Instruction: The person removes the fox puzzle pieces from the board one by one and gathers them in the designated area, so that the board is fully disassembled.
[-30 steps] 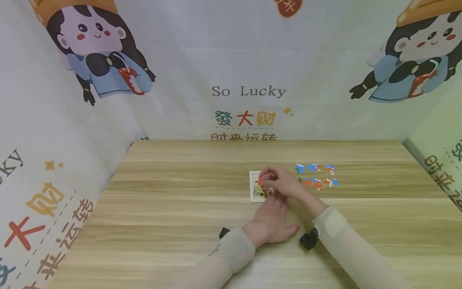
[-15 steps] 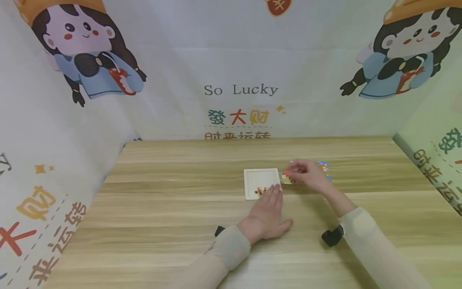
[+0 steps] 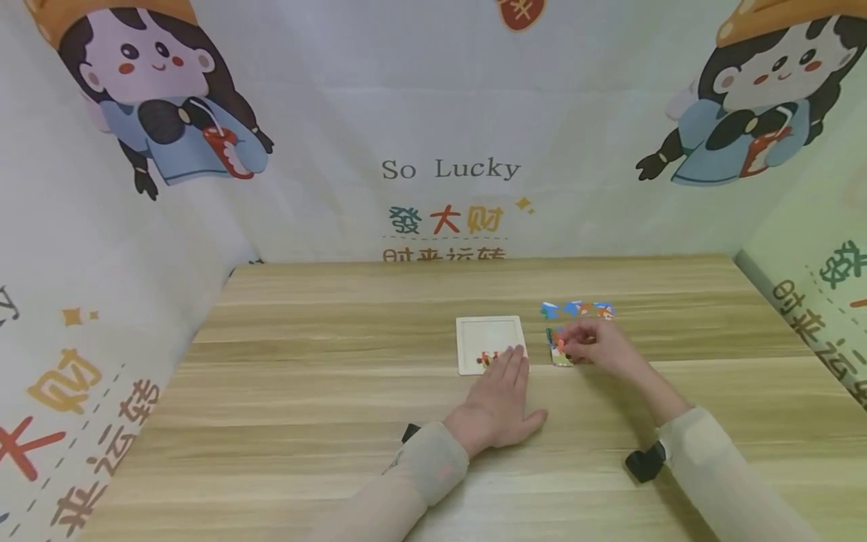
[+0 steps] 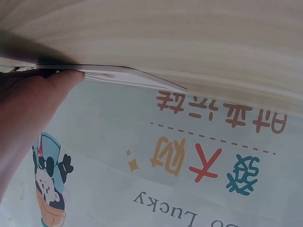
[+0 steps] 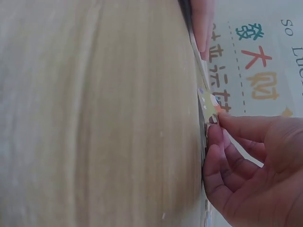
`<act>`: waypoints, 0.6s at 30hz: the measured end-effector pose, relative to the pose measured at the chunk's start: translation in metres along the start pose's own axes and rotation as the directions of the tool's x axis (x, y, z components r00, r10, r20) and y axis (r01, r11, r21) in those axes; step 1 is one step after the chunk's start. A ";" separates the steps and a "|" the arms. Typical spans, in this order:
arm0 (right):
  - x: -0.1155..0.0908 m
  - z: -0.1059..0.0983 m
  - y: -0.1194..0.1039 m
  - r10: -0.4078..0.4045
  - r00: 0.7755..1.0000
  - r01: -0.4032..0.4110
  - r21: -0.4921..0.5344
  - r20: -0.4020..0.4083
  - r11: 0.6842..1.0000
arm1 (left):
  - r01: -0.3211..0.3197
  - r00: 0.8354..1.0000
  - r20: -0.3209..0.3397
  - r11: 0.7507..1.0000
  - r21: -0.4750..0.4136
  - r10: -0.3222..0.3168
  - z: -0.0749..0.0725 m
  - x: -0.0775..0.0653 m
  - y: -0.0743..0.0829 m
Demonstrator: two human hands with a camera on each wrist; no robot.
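In the head view, my left hand (image 3: 497,399) lies flat with straight fingers, its fingertips resting on the lower right of a square white puzzle tray (image 3: 463,345). Red and yellow puzzle pieces (image 3: 485,359) show in the tray beside those fingers; part of them is covered. To the right of the tray, my right hand (image 3: 603,348) pinches a puzzle piece (image 5: 209,105) between thumb and fingers, low over the table. This piece is yellow-green with some orange, and appears tilted in the right wrist view. My right fingers partly hide other pieces beneath.
A row of blue and orange puzzle pieces (image 3: 577,309) lies on the table behind my right hand. The wooden table (image 3: 305,421) meets a printed white cloth backdrop (image 3: 325,150) at its far edge. A black wrist camera (image 3: 645,461) sits under my right sleeve.
My right hand has moved from over the tray to the right, carrying the puzzle piece to beside the other loose pieces. My left hand stays on the tray. The head view has shifted slightly.
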State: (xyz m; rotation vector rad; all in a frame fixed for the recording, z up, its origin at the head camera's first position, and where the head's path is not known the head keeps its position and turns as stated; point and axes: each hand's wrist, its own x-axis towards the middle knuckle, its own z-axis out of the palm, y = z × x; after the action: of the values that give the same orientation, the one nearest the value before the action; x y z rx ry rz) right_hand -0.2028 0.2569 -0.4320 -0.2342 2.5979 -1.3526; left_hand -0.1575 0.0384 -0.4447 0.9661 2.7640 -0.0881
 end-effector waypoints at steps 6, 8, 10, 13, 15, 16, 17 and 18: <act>0.000 0.007 0.003 -0.013 0.999 0.008 -0.123 -0.041 0.992 | 0.005 1.000 -0.003 1.000 0.027 -0.005 0.004 -0.001 0.000; 0.000 0.008 0.003 -0.017 0.999 0.011 -0.138 -0.045 0.990 | 0.003 1.000 -0.010 0.999 0.036 -0.003 0.005 -0.001 0.000; 0.000 0.008 0.003 -0.032 0.998 0.025 -0.152 -0.047 0.988 | 0.003 1.000 -0.013 0.999 0.045 -0.003 0.005 0.000 0.000; 0.000 0.008 0.003 -0.040 0.998 0.032 -0.165 -0.049 0.986 | 0.003 1.000 -0.014 0.998 0.064 -0.002 0.004 0.000 0.000; 0.000 0.007 0.002 -0.034 0.998 0.026 -0.166 -0.045 0.986 | 0.002 1.000 -0.006 0.997 0.073 -0.001 0.003 -0.001 0.000; 0.000 0.007 0.002 -0.027 0.999 0.019 -0.168 -0.047 0.986 | 0.001 1.000 -0.002 0.997 0.075 0.000 0.002 -0.001 0.000; 0.001 0.006 0.002 -0.021 0.998 0.012 -0.163 -0.053 0.987 | 0.001 1.000 -0.003 0.997 0.077 -0.001 0.002 -0.001 0.000; 0.001 0.005 0.001 -0.017 0.998 0.007 -0.160 -0.061 0.987 | 0.003 1.000 -0.007 0.997 0.076 -0.002 0.001 -0.001 0.000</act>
State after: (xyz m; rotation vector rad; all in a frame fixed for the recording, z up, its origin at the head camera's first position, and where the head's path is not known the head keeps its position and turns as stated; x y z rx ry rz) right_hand -0.2026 0.2531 -0.4362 -0.2358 2.7639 -1.1738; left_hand -0.1568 0.0379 -0.4455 0.9828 2.7866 -0.1922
